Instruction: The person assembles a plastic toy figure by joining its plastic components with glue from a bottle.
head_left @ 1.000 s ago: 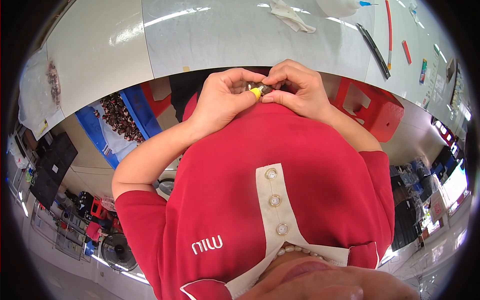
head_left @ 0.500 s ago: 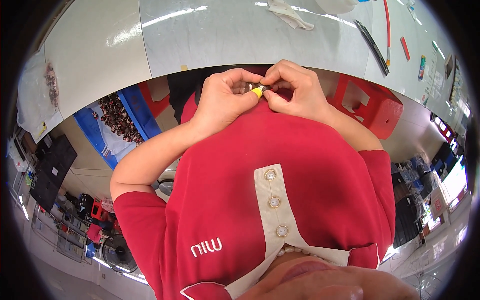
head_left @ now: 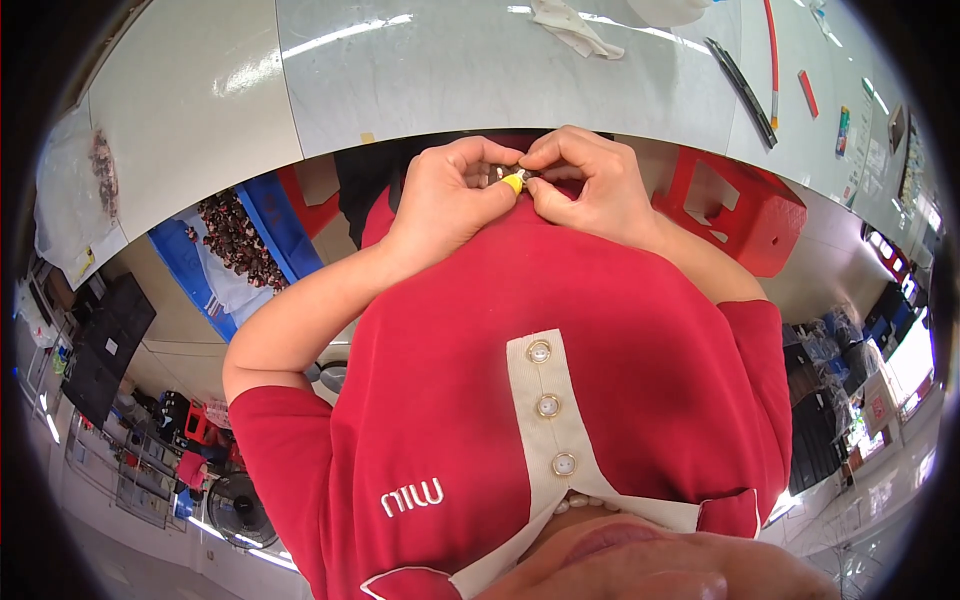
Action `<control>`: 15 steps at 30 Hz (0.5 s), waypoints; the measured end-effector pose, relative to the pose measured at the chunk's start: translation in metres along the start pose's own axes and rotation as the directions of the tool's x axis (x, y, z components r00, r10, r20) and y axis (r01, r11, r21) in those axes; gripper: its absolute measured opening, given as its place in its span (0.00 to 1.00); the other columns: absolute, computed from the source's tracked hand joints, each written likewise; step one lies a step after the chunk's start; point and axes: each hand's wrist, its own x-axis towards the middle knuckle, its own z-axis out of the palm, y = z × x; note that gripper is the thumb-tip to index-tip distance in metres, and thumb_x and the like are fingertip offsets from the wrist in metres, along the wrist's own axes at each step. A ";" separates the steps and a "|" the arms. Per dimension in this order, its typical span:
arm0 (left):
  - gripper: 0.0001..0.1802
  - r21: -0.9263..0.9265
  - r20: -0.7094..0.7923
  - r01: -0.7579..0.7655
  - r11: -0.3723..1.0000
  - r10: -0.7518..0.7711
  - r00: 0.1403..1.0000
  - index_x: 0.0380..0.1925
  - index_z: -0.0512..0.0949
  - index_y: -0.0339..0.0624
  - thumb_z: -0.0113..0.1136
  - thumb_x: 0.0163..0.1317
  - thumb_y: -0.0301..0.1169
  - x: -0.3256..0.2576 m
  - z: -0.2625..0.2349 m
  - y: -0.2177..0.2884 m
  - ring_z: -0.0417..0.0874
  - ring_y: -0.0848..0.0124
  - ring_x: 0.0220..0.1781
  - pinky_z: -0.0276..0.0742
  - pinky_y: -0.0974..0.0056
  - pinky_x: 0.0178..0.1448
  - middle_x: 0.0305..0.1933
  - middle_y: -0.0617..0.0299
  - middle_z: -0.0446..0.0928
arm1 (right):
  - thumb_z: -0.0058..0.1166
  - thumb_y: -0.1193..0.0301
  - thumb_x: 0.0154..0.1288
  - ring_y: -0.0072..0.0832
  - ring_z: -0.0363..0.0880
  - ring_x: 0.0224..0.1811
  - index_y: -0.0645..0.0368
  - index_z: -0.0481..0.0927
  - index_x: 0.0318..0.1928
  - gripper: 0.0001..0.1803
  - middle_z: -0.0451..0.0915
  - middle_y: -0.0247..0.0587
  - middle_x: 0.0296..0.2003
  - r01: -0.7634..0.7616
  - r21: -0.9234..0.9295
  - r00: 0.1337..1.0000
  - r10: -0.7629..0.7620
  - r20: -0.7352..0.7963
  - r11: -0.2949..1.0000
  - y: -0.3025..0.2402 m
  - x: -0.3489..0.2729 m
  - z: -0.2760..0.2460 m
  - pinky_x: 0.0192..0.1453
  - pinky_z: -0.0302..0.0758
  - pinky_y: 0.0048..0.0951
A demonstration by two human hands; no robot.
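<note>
Close to my body, just below the table edge, my two hands meet fingertip to fingertip. My left hand (head_left: 446, 194) is closed, thumb and fingers pinching a small dark-brown and whitish piece (head_left: 507, 174). Something bright yellow (head_left: 514, 184) shows at the tip of the left thumb; whether it is a thumb cover or part of the piece I cannot tell. My right hand (head_left: 592, 184) is closed too, its thumb and index finger pinched at the right side of the same small piece. The fingers hide most of it.
A blue bin (head_left: 270, 220) at left holds many small dark and pale pieces. On the table (head_left: 420, 85) lie a white cloth (head_left: 575, 30), a black pen-like tool (head_left: 742, 92), a red brush (head_left: 773, 70) and a plastic bag (head_left: 75, 190). A red stool (head_left: 745, 215) stands right.
My right hand has shifted very slightly at the fingertips. Both hands keep their pinch on the small piece, and the view has moved a little.
</note>
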 end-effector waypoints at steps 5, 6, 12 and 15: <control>0.12 0.018 -0.077 -0.076 0.997 0.077 0.994 0.39 0.79 0.30 0.60 0.53 0.22 0.003 0.003 -0.010 0.77 0.84 0.29 0.73 0.76 0.34 0.30 0.63 0.81 | 0.58 0.76 0.52 0.32 0.82 0.28 0.63 0.77 0.33 0.07 0.79 0.42 0.26 0.078 -0.272 0.997 -0.071 0.036 0.959 -0.008 -0.002 -0.004 0.32 0.80 0.28; 0.12 0.046 -0.089 -0.088 0.995 0.092 0.992 0.38 0.79 0.30 0.61 0.52 0.23 0.003 0.004 -0.010 0.77 0.84 0.29 0.73 0.76 0.33 0.28 0.63 0.81 | 0.58 0.74 0.52 0.34 0.81 0.26 0.62 0.77 0.32 0.06 0.79 0.42 0.24 0.108 -0.345 0.994 -0.098 0.044 0.933 -0.010 -0.003 -0.004 0.30 0.79 0.30; 0.11 0.231 -0.085 -0.059 0.971 0.081 0.993 0.41 0.78 0.31 0.58 0.56 0.21 0.001 0.007 -0.001 0.77 0.83 0.32 0.74 0.77 0.37 0.33 0.62 0.80 | 0.55 0.75 0.52 0.38 0.78 0.22 0.62 0.76 0.28 0.04 0.77 0.42 0.21 0.159 -0.466 0.987 -0.147 0.062 0.870 -0.012 -0.001 -0.001 0.25 0.76 0.34; 0.11 0.213 -0.101 -0.050 0.976 0.073 0.992 0.40 0.79 0.32 0.58 0.55 0.21 0.001 0.007 -0.001 0.77 0.84 0.32 0.73 0.77 0.36 0.33 0.62 0.80 | 0.55 0.75 0.50 0.37 0.77 0.22 0.62 0.76 0.28 0.04 0.76 0.42 0.21 0.184 -0.444 0.981 -0.190 0.030 0.877 -0.007 0.000 0.001 0.25 0.76 0.34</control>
